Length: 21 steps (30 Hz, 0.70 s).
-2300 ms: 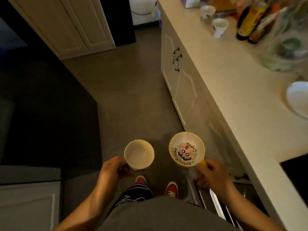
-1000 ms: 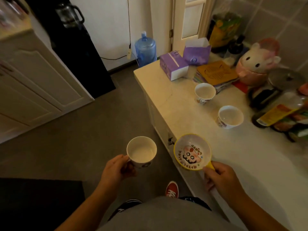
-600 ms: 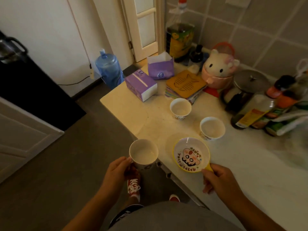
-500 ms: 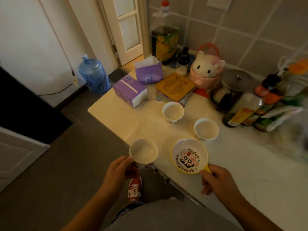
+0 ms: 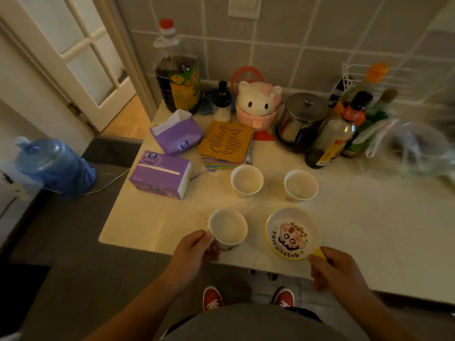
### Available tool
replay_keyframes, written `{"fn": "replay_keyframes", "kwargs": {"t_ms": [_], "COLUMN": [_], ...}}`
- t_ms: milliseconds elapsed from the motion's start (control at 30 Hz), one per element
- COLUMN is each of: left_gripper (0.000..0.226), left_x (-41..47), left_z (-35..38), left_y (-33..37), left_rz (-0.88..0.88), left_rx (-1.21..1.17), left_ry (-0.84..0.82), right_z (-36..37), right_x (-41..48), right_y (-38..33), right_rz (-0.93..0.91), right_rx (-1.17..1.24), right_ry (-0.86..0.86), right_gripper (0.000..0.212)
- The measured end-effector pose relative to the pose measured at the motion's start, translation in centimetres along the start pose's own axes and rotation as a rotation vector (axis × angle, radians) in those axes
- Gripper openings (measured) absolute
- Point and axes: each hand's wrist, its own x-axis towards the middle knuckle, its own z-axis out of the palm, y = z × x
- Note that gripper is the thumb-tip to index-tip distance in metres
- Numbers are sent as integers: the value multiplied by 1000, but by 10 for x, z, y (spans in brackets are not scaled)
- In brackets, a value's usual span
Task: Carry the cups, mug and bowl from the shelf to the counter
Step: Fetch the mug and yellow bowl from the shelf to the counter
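Observation:
My left hand point(image 5: 195, 249) grips a white mug point(image 5: 228, 228) by its side, over the near edge of the cream counter point(image 5: 152, 217). My right hand point(image 5: 332, 270) holds the yellow handle of a yellow-rimmed bowl point(image 5: 291, 233) with a cartoon face inside, also over the counter's front part. Whether mug and bowl touch the counter I cannot tell. Two empty white cups stand upright farther back: one cup point(image 5: 247, 180) on the left, the other cup point(image 5: 300, 185) on the right.
Two purple tissue packs point(image 5: 160, 174) lie at the left end. A stack of coasters point(image 5: 225, 143), a cat-shaped jar point(image 5: 257, 105), a steel pot point(image 5: 301, 119), an oil jug point(image 5: 179, 80) and sauce bottles point(image 5: 337, 134) line the tiled wall. A plastic bag point(image 5: 413, 148) sits right. A blue water jug point(image 5: 54, 164) stands on the floor.
I have turned and stepped up to face the counter. Mug and bowl, before over the floor beside it, are now over the counter's front edge. Both grips are unchanged.

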Motion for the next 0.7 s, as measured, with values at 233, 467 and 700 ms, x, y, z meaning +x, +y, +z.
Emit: {"fn": "replay_keyframes", "kwargs": {"t_ms": [233, 467, 700], "left_gripper": [32, 23, 16], "left_x": [24, 32, 39], "left_z": [-4, -13, -12], "left_y": [5, 11, 12], "left_rz": [-39, -8, 68], "left_rx": [-2, 346, 469], "left_ry": [-111, -217, -150], "right_z": [12, 15, 13], "right_x": [-20, -23, -22], "right_y": [-5, -7, -4], "right_rz": [42, 44, 37], "right_rx": [21, 31, 26], "right_ry": [98, 167, 175], "right_gripper": [23, 25, 23]}}
